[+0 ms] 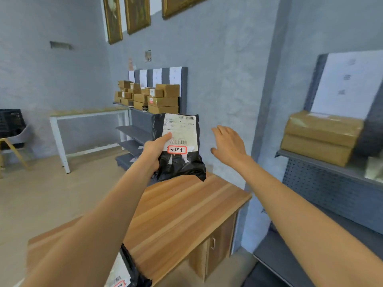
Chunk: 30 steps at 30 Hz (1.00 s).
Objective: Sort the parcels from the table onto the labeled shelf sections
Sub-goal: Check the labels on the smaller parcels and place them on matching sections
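Black poly mailer [178,150] held up in front of me, above the far end of the wooden table [186,206]. My left hand [154,149] grips its left edge, thumb pressed across the white shipping label [179,129], fingers curled behind. My right hand [228,143] hovers just beside the parcel, fingers spread, holding nothing.

Handling, my judgement: the bag is crumpled and sags at the lower corner, so soft, light, contents loose. The film looks glossy and may slip; I would pinch at the edge through the label area, or support underneath with the free hand.

Writing: red-bordered sticker [176,149] reads 处理中. Barcodes visible on the label; fine print too small to read.

A second black mailer [126,272] lies at the near table edge. Brown cartons [319,137] sit on the shelf [323,164] to my right, under a white sign whose characters are blurred.
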Tool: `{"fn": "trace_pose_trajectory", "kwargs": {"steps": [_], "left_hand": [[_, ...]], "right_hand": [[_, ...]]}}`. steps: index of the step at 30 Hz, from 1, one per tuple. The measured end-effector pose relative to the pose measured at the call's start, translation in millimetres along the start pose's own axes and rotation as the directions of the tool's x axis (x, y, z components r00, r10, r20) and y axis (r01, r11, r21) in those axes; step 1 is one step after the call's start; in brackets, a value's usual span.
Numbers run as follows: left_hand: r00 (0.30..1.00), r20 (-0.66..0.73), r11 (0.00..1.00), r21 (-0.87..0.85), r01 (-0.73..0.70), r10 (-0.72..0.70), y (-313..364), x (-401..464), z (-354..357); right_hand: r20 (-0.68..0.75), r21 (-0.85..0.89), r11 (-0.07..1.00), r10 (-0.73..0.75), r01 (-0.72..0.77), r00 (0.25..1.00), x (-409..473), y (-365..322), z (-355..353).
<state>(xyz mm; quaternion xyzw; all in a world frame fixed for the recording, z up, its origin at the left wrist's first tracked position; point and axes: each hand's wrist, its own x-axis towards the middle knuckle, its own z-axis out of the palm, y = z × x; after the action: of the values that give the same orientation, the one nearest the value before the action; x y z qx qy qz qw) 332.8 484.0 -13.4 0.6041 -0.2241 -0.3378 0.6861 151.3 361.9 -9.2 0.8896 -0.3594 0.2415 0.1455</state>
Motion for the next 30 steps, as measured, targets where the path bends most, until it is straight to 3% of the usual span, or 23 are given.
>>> {"fn": "trace_pose_trajectory", "kwargs": {"steps": [9,21,25,30], "left_hand": [[0.934,0.352,0.998,0.042,0.044,-0.056,-12,-62,125],[0.689,0.718,0.995,0.078,0.056,-0.095,-26,-196,296],[0.601,0.791,0.994,0.073,0.088,-0.111,-36,-251,345],[0.543,0.830,0.992,0.097,0.085,-0.128,-45,-325,398]], "right_hand": [[-0.001,-0.187,0.943,0.282,-0.277,0.959,-101,106,-69],[-0.130,-0.368,0.753,0.539,-0.545,0.832,-256,226,-184],[-0.157,-0.421,0.678,0.600,-0.602,0.785,-315,261,-223],[-0.166,-0.479,0.592,0.663,-0.648,0.729,-389,294,-276]]}}
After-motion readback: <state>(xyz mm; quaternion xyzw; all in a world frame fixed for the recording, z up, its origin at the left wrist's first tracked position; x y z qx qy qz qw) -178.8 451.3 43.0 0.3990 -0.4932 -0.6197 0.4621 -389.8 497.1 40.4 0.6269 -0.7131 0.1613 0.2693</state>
